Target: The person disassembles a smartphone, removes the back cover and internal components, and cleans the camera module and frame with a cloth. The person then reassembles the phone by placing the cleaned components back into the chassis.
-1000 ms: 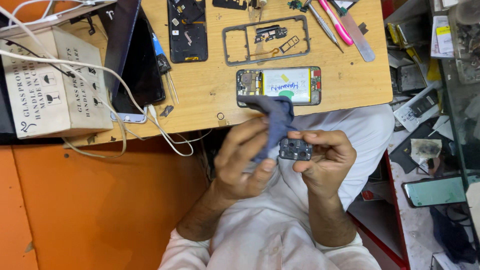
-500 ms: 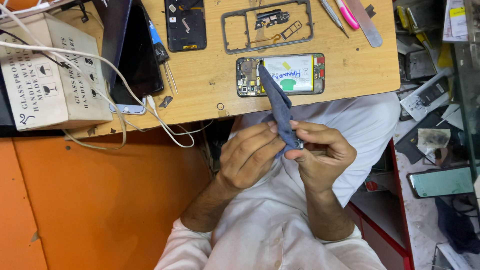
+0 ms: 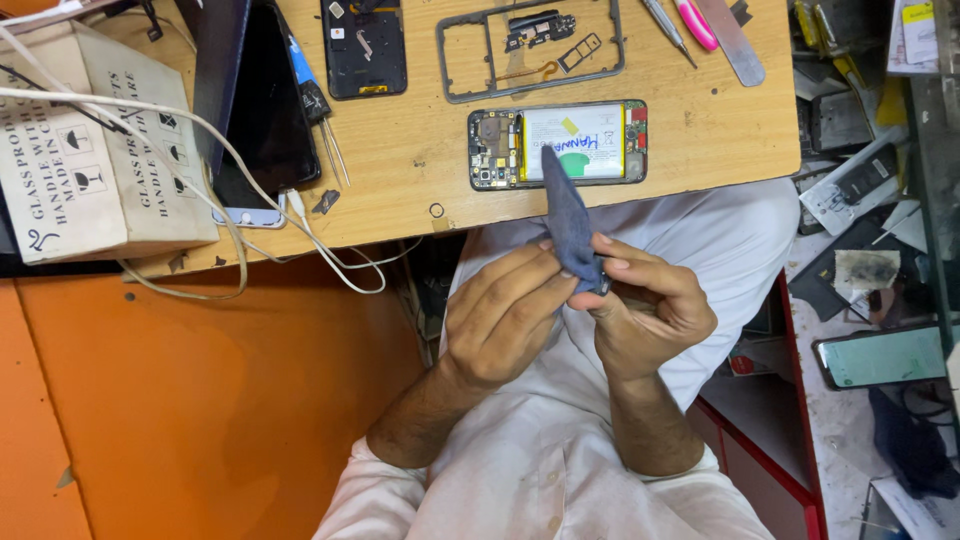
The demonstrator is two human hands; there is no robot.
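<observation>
Blue cloth (image 3: 570,222) sits pinched between both hands, left hand (image 3: 505,315) and right hand (image 3: 650,310), just over the lap. Beyond it, wooden desk (image 3: 700,120) carries an opened phone (image 3: 557,143), a frame (image 3: 530,45), tools; orange wall (image 3: 200,400) below.

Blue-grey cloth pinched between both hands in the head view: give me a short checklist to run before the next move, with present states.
1. Folded blue-grey cloth gripped by both hands: ok; left hand and right hand pinch its lower end.
2. Small part inside the cloth: cannot tell, hidden.
3. Opened phone with white battery lying flat on the wooden bench: ok.
4. Cloth apart from the phone: cannot tell; its tip overlaps the phone in view.
5. Grey phone frame lying apart from the hands: ok.
6. White cable away from the hands: ok.
</observation>
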